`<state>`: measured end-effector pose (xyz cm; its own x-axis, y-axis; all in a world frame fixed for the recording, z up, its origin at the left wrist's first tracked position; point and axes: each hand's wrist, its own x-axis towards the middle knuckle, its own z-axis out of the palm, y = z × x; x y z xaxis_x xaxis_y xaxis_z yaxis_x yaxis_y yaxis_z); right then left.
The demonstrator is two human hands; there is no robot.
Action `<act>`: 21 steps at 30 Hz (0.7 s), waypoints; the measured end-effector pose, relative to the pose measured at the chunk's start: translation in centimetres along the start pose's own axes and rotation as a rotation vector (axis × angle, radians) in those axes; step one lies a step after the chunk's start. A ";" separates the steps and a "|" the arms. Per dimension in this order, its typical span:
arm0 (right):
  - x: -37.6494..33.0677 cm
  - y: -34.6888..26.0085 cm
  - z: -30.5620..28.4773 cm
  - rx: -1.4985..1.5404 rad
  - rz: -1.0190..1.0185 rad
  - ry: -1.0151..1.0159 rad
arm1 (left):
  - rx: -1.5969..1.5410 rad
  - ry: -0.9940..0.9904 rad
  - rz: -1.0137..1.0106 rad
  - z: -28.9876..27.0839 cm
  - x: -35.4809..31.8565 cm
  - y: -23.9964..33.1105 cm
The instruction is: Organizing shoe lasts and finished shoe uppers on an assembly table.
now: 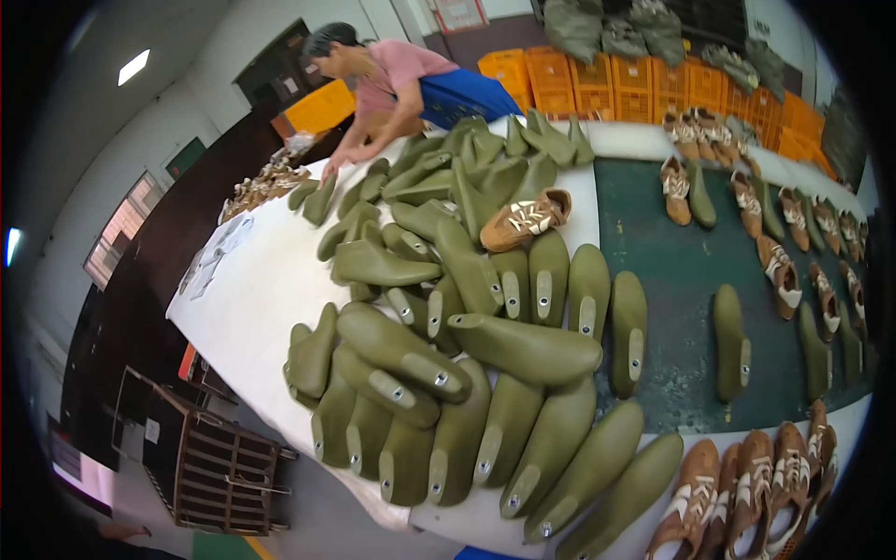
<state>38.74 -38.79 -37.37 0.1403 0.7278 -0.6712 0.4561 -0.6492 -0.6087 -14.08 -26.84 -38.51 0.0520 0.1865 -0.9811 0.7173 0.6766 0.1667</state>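
Neither my left hand nor my right hand shows in the head view. Many green shoe lasts (527, 350) lie heaped across the white tabletop (252, 327), the nearest ones side by side in a row. One brown and white sneaker (527, 220) rests on top of the heap. To the right, a single last (730, 341) stands apart on the dark green conveyor belt (672, 373). More brown sneakers (677, 191) sit beside lasts on the belt. At the lower right several laced sneakers (686, 504) are lined up on the pale edge.
Across the table a co-worker in a pink shirt (411, 70) leans over, hands on lasts at the far left. Orange crates (593, 89) with grey-green sacks (571, 28) stand behind. A slatted cart (229, 467) is on the floor at lower left; papers (215, 252) lie at the table's left edge.
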 end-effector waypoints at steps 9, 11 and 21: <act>-0.8 -0.7 -0.4 -0.011 0.221 -0.195 | 0.286 -0.024 0.035 -3.0 -1.1 1.7; -0.8 -0.4 -0.6 -0.014 0.222 -0.193 | 0.356 0.006 0.098 -3.3 -0.6 2.5; -11.3 5.0 -1.5 -0.026 0.283 -0.182 | 0.720 0.137 0.385 0.9 -1.4 0.4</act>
<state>40.76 -49.97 -32.21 0.1065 0.4665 -0.8781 0.4439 -0.8125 -0.3778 -13.23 -27.44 -37.13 0.3329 0.4287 -0.8399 0.9387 -0.0658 0.3385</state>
